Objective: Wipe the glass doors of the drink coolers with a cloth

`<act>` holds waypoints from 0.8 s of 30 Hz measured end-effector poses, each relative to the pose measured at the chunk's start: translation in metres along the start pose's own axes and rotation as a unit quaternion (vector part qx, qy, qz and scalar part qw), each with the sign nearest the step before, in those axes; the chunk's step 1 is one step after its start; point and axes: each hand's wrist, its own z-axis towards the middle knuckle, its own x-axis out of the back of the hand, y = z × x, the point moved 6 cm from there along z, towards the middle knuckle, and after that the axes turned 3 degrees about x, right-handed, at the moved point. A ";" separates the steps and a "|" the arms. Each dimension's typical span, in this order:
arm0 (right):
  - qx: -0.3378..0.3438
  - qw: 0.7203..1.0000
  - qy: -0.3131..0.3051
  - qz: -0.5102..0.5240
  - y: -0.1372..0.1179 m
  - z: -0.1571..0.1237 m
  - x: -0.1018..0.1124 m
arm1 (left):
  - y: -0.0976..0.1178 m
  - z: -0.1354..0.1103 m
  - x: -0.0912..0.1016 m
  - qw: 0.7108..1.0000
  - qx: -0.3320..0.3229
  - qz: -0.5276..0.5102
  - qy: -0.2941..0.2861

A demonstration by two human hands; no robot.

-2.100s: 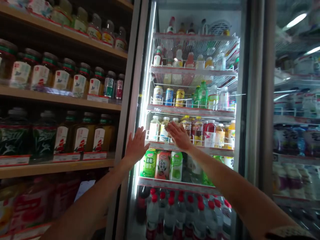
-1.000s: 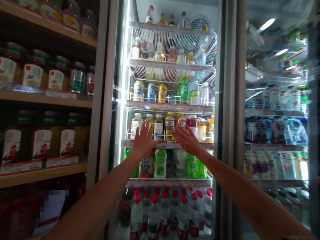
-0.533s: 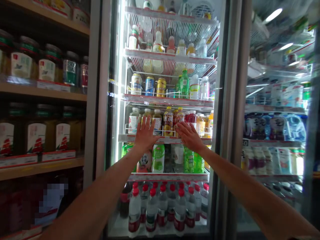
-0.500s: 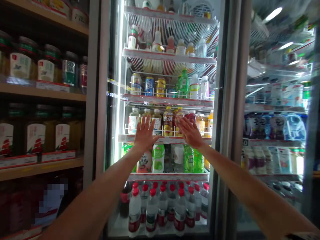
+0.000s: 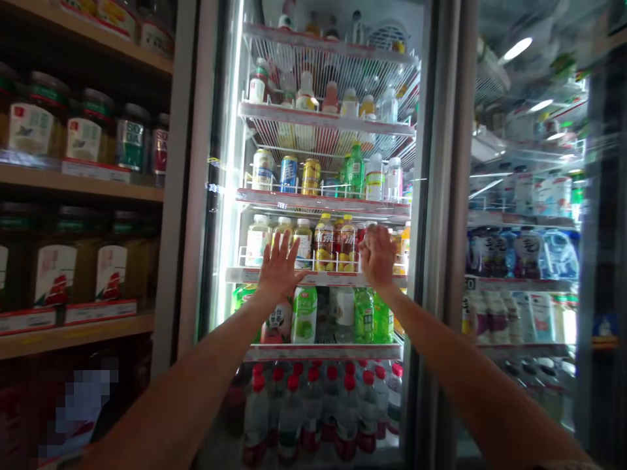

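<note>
A lit drinks fridge stands in front of me behind a glass door. My left hand lies flat on the glass with its fingers spread and holds nothing. It is level with the shelf of pale juice bottles. My right hand presses the glass further right, fingers pointing up and close together, in front of red and orange bottles near the door's right frame. Green bottles stand one shelf below both hands.
Wooden shelves with labelled jars and dark bottles fill the left side. A second glass-fronted fridge stands on the right. Red-capped water bottles fill the bottom shelf. Cans sit on an upper shelf.
My right hand has slid to the right across the glass and its fingers now point up. My left hand has stayed at about the same place.
</note>
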 end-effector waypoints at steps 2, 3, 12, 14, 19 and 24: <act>0.131 0.989 -0.070 0.014 -0.033 -0.014 -0.008 | 0.000 0.000 0.000 1.000 -0.002 0.001 0.004; 0.185 0.978 -0.098 0.020 -0.040 -0.022 -0.008 | -0.001 -0.001 -0.001 1.000 -0.004 0.002 0.008; -0.047 0.996 0.071 -0.018 0.071 -0.028 0.027 | 0.000 0.000 -0.004 1.000 -0.004 0.003 0.010; -0.038 0.997 0.064 -0.012 0.053 -0.024 0.021 | 0.000 0.001 -0.003 1.000 -0.001 0.003 0.006; 0.197 0.974 -0.114 0.017 -0.041 -0.034 -0.010 | -0.001 0.000 -0.003 1.000 -0.006 -0.005 0.022; 0.112 0.991 -0.070 0.008 0.011 -0.035 0.007 | -0.001 -0.001 -0.003 1.000 -0.006 -0.005 0.014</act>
